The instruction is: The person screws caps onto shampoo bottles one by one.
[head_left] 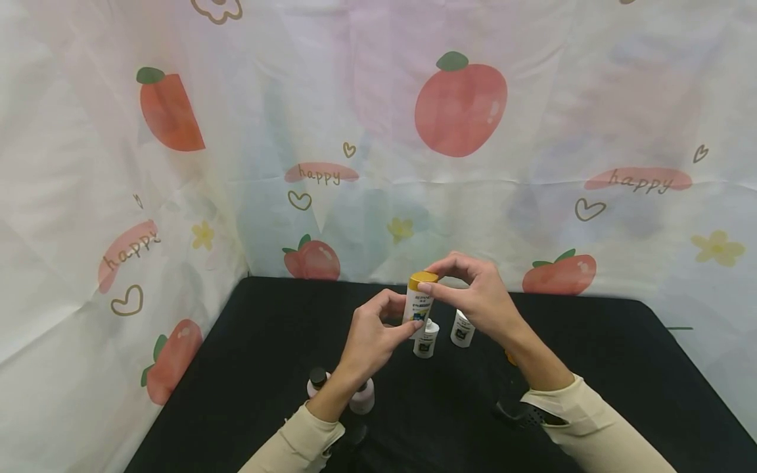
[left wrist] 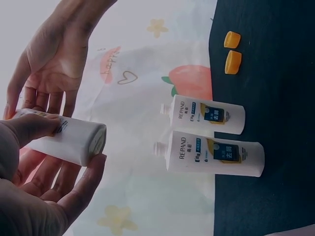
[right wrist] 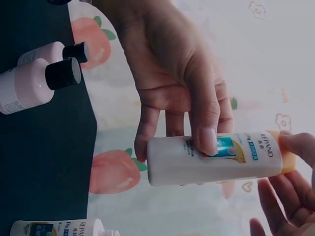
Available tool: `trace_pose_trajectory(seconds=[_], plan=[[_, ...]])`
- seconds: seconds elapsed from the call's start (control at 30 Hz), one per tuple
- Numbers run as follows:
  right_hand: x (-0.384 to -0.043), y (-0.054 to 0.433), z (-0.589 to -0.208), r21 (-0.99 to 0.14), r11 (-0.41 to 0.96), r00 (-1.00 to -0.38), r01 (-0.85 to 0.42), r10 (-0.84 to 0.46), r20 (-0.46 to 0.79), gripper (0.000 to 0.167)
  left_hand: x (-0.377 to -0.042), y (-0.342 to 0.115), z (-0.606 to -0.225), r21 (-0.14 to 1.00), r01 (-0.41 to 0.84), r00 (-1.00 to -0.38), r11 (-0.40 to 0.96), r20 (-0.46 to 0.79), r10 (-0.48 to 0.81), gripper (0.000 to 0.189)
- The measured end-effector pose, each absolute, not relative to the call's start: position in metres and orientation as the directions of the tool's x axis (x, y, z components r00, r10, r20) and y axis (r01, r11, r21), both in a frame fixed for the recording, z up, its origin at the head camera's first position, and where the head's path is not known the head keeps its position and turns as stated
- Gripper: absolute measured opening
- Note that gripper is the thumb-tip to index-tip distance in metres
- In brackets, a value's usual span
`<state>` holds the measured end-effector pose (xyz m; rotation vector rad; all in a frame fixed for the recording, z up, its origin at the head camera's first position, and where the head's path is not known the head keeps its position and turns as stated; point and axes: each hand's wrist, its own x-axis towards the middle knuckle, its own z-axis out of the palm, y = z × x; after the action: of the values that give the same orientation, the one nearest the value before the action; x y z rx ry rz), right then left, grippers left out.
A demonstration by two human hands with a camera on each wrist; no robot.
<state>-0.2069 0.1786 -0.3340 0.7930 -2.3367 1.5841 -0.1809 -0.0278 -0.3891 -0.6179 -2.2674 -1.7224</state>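
Observation:
A white shampoo bottle (head_left: pixel 418 303) with a yellow cap (head_left: pixel 423 277) is held up over the black table. My left hand (head_left: pixel 374 328) grips its body, the thumb lying across the label in the right wrist view. My right hand (head_left: pixel 481 295) pinches the yellow cap between thumb and fingers. Behind and below it stand two capless white bottles of the same kind, one (left wrist: pixel 216 153) beside the other (left wrist: pixel 209 114), their narrow necks bare. Two loose yellow caps, one (left wrist: pixel 233 62) near the other (left wrist: pixel 232 39), lie on the table to their right.
Two pink bottles with black caps, one (right wrist: pixel 34 83) in front of the other (right wrist: pixel 42 53), stand near my left forearm. The black table (head_left: pixel 248 355) meets a fruit-printed cloth backdrop (head_left: pixel 378 223) at its back and left side.

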Motion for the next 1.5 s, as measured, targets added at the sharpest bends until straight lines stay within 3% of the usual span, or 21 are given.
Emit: trace_pose_trajectory(seconds=[0.33, 0.77, 1.5], plan=[[-0.2062, 0.1782, -0.3339, -0.788, 0.283, -0.827, -0.547, -0.326, 0.458, 0.02, -0.1802, -0.0279, -0.3876, 0.855, 0.474, -0.877, 0.211, 0.436, 0.203, 0.029], [-0.2065, 0.1822, -0.3292, -0.766, 0.252, -0.787, -0.592, -0.384, 0.482, 0.023, -0.183, -0.0323, -0.3878, 0.877, 0.453, -0.866, 0.158, 0.391, 0.311, 0.041], [-0.2035, 0.1779, -0.3317, -0.751, 0.243, -0.774, -0.614, -0.37, 0.514, 0.02, -0.1783, -0.0293, -0.3856, 0.873, 0.462, -0.863, 0.154, 0.404, 0.302, 0.035]])
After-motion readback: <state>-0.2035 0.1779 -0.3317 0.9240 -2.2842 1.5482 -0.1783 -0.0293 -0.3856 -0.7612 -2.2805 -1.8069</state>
